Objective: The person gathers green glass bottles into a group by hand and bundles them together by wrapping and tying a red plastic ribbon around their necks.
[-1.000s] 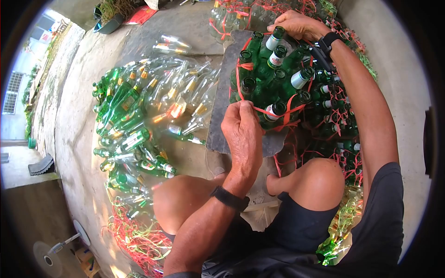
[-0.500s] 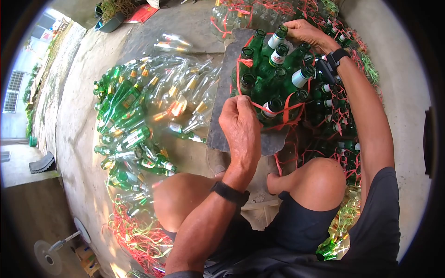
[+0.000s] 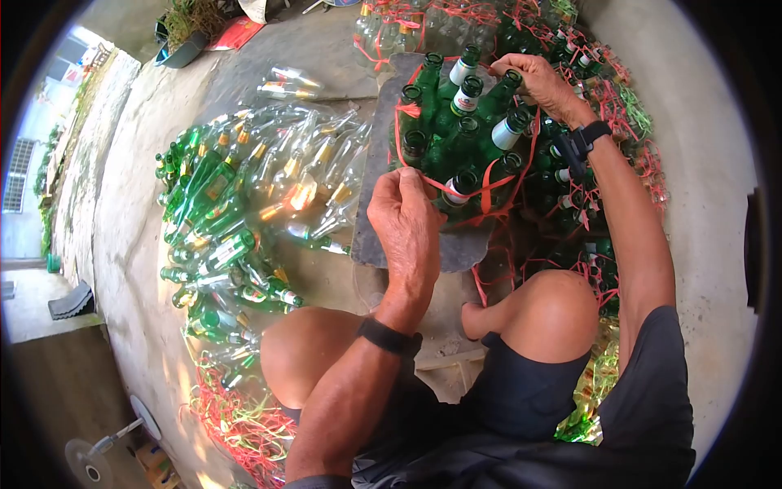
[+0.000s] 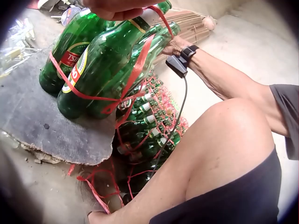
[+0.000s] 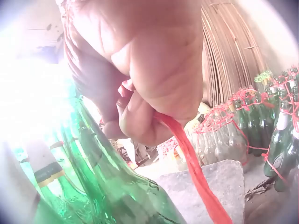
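Note:
Several green bottles stand upright in a cluster on a dark slab, with red strap running round them. At the cluster's near left edge, the left hand pinches the strap between thumb and curled fingers. The right hand is at the far right side of the necks. In the right wrist view its curled fingers grip the red strap, which hangs down beside a green bottle. The left wrist view shows a strap round the bottles' lower bodies, knotted at one side.
Loose green bottles and clear bottles lie on the floor at the left. Bundled bottles stand to the right, more clear ones behind. A heap of red strap lies at lower left, near a fan.
The right hand has come down and nearer along the right side of the bottles, still holding the strap. The left hand stays at the near left edge. The whole head view has shifted slightly.

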{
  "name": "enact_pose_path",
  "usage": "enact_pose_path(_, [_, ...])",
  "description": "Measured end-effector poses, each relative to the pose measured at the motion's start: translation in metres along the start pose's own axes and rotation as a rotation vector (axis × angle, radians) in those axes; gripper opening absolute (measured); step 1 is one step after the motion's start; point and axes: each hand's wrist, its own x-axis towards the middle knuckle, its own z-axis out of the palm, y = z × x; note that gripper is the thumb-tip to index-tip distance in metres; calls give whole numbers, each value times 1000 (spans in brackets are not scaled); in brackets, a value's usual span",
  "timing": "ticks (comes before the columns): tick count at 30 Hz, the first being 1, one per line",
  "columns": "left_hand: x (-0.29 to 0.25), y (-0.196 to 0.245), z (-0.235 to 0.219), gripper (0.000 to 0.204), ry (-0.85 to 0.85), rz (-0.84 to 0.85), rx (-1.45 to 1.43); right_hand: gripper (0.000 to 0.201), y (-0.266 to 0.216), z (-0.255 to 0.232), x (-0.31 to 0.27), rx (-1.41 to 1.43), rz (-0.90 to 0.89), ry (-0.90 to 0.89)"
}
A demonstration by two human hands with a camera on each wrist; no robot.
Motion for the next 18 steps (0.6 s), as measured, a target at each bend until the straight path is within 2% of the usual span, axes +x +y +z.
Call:
enact_pose_path(1, [-1, -1, -1, 26, -2, 0, -2, 25, 2, 1, -3, -2, 0, 2])
enact_pose_path(4, [-3, -3, -2, 28, -18, 17, 18, 24, 1, 4, -18, -272, -153, 156])
enact_pose_path(5, [-3, -3, -2, 26, -21, 25, 23, 24, 0, 6, -24, -275, -152, 159])
enact_pose_path(7, [-4, -3, -3, 25, -25, 34, 26, 24, -3, 13, -37, -171, -267, 157])
enact_pose_path(8, [-6, -3, -3, 24, -34, 30, 37, 25, -8, 12, -43, -269, -186, 160])
enact_pose_path(9, [-8, -3, -3, 24, -42, 27, 47, 25, -8, 15, -49, -270, -185, 162])
enact_pose_path(11, [-13, -4, -4, 25, -71, 52, 66, 27, -6, 24, -59, -265, -275, 216])
enact_pose_path(13, [-16, -4, -5, 28, -97, 78, 84, 33, -3, 27, -65, -215, -296, 199])
enact_pose_path(15, [-18, -3, -6, 31, -167, 91, 93, 39, -2, 32, -79, -100, -196, 191])
enact_pose_path(16, [-19, -5, -6, 31, -169, 89, 93, 43, -5, 29, -85, -145, -141, 141])
enact_pose_path(18, [-19, -9, -5, 35, -236, 204, 154, 43, -13, 31, -98, -129, -149, 123])
